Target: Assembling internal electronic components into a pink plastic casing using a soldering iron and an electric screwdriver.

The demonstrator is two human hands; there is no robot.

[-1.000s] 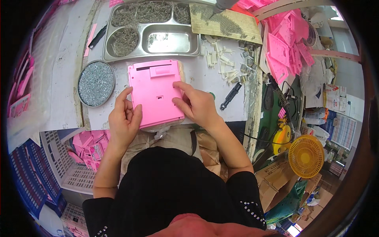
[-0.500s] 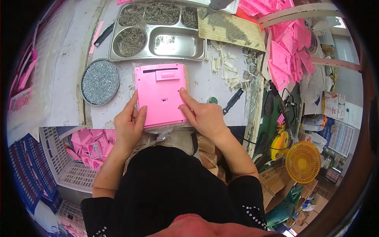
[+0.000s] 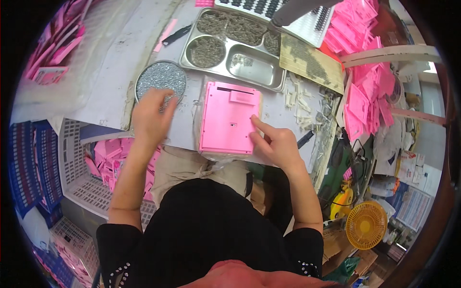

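Observation:
A pink rectangular plastic panel [image 3: 225, 122] with a slot, a raised block and a small central cut-out lies on a plastic-wrapped pad on the table. At its right edge, my right hand [image 3: 278, 146] holds it with forefinger and thumb, the other fingers curled. My left hand [image 3: 151, 117] is over the near edge of a round bowl of small silvery screws [image 3: 161, 77]. Its forefinger and thumb are apart at the screws, with a gap between them; the other fingertips are partly hidden. No held screw can be made out.
A metal compartment tray [image 3: 257, 72] of small springs and dark metal parts stands behind the panel. To its right are a board [image 3: 312, 62] of tiny pieces, white plastic parts [image 3: 302, 108] and piled pink parts [image 3: 367, 101]. A crate [image 3: 89, 187] holds pink pieces at lower left.
My left hand has let go of the panel and moved to the screw bowl. My right hand stays at the panel's right edge. The whole view has shifted and turned slightly.

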